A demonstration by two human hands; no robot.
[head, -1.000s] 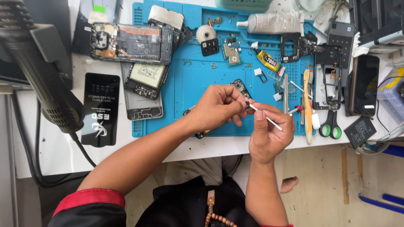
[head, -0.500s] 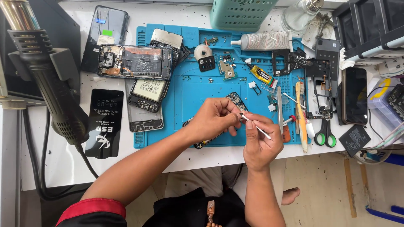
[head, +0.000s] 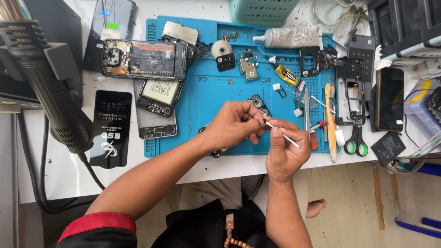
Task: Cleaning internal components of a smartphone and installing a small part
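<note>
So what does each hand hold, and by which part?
The right hand pinches a cotton swab near its middle. The left hand grips a small phone part by its lower end.

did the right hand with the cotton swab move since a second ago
Cannot tell: the right hand sits by the mat's near edge as before, and the camera moved.

One heat gun (head: 50,87), one scissors (head: 356,143), two glue tubes (head: 288,36).
</note>
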